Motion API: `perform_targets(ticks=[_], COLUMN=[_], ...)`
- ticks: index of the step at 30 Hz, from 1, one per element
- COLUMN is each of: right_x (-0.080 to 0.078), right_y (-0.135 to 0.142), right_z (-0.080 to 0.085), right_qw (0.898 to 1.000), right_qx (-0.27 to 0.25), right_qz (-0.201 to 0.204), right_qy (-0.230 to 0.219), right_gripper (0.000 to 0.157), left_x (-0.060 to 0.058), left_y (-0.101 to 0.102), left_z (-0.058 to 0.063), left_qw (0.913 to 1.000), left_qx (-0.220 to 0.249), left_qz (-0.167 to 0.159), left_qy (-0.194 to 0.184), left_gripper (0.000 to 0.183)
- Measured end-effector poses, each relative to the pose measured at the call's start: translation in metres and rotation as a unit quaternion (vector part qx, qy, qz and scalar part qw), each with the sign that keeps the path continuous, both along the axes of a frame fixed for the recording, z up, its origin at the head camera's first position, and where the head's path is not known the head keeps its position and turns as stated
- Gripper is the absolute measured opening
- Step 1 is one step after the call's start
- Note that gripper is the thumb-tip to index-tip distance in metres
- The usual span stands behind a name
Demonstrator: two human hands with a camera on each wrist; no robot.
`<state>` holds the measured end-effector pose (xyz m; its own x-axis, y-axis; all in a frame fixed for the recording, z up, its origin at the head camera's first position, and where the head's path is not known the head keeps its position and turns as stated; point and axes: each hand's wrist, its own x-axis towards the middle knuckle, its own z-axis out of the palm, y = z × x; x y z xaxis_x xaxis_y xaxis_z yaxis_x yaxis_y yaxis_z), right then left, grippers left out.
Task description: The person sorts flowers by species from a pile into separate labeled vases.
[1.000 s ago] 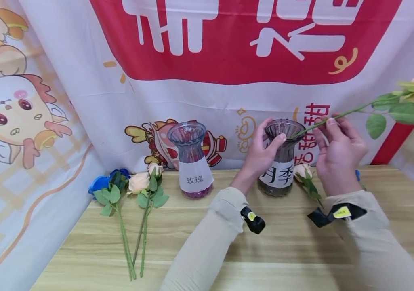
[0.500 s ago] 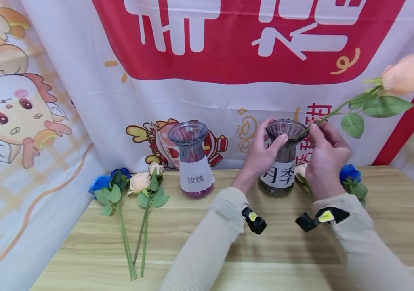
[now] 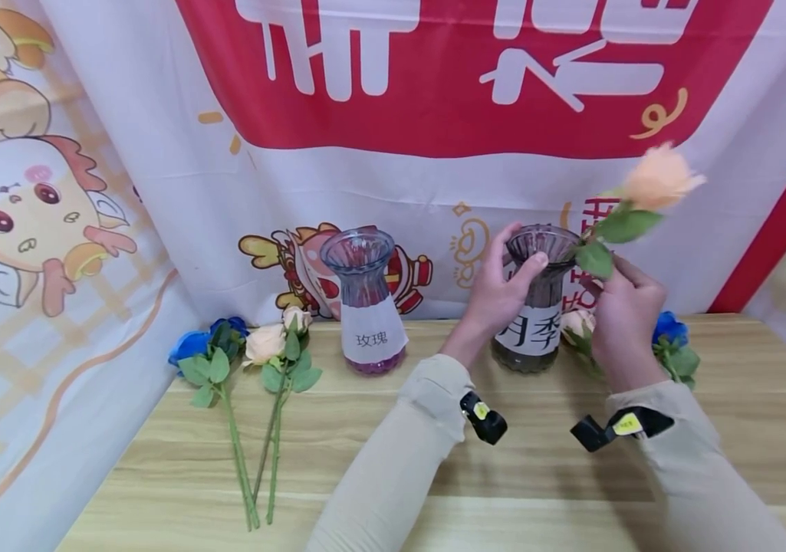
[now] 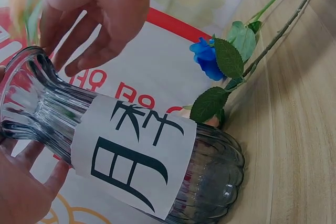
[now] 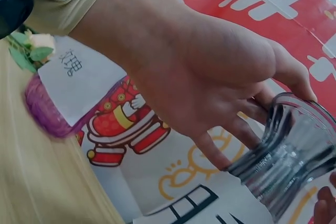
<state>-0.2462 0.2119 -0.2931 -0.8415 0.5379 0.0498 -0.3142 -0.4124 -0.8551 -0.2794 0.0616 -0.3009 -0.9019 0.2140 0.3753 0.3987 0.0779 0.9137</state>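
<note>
My left hand (image 3: 503, 284) grips the neck of a dark ribbed glass vase (image 3: 527, 353) with a paper label; in the right wrist view its fingers wrap the neck below the flared rim. A peach rose (image 3: 663, 182), blurred, leans right out of the vase mouth, its leaves at the rim and most of its stem hidden. Close beside the rim is my right hand (image 3: 630, 326), partly behind a leaf. In the left wrist view that hand (image 4: 105, 19) has loosely extended, spread fingers outside the glass, with the rose beyond them.
Left of the held vase stands a second glass vase (image 3: 373, 337), purple at its base. Blue roses (image 3: 191, 349) and peach roses (image 3: 264, 345) lie at the table's left. Another peach rose (image 3: 577, 326) and a blue rose (image 3: 670, 330) lie behind my right hand. Printed cloth (image 3: 399, 192) hangs behind.
The peach rose has swung left and upright, its stem deeper in the vase. My right hand moved left, then slipped lower, away from the stem. The left hand stays on the vase.
</note>
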Motion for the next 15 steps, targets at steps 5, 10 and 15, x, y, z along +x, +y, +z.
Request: perform_targets(ticks=[5, 10, 15], right_x=[0.007, 0.015, 0.024], right_y=[0.01, 0.024, 0.036], right_z=[-0.005, -0.01, -0.013], right_qw=[0.998, 0.999, 0.998], right_qx=[0.041, 0.027, 0.046], right_qz=[0.023, 0.036, 0.05], right_qy=[-0.03, -0.028, -0.012], right_gripper=[0.034, 0.038, 0.038], left_x=[-0.001, -0.002, -0.001], left_y=[0.0, 0.0, 0.0], left_z=[0.0, -0.001, -0.001], left_qw=[1.0, 1.0, 1.0], left_qx=[-0.001, 0.002, -0.001], left_qz=[0.0, -0.001, 0.003], left_qy=[0.002, 0.003, -0.001], left_gripper=[0.068, 0.068, 0.069])
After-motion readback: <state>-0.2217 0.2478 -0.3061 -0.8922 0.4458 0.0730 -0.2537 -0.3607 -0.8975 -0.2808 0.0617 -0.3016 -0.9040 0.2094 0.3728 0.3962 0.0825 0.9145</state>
